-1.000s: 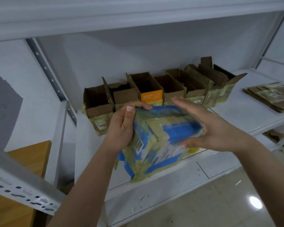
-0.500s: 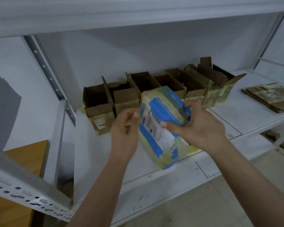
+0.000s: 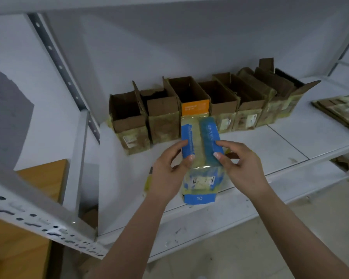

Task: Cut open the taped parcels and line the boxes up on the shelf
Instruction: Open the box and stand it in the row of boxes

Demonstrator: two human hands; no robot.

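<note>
A blue parcel (image 3: 199,158) wrapped in yellowish clear tape is held over the front part of the white metal shelf (image 3: 270,146), just in front of the row of opened boxes. Its long top face is turned toward the camera, with two blue flaps separated by a taped seam down the middle. On its near end a white label is seen under the tape, and below it a blue strip printed with "10". Whether the parcel's bottom rests on the shelf cannot be told.

The parcel is gripped from both sides. The left hand (image 3: 167,172) is curled round its left edge, with the thumb laid on the left blue flap. The right hand (image 3: 242,168) is curled round its right edge, with the thumb and forefinger laid on the right blue flap. The hands are kept apart by the width of the parcel.

Behind the parcel, a row of opened cardboard boxes (image 3: 210,105) is lined up against the back wall, side by side and touching, with flaps standing up and tape remnants on their fronts. One box with an orange panel (image 3: 195,107) stands directly behind the parcel. Farther right on the shelf, well apart from the row, a stack of flattened cardboard (image 3: 340,111) is lying. At lower left, a perforated grey upright (image 3: 38,222) of the shelving and a wooden surface (image 3: 28,198) are visible.
</note>
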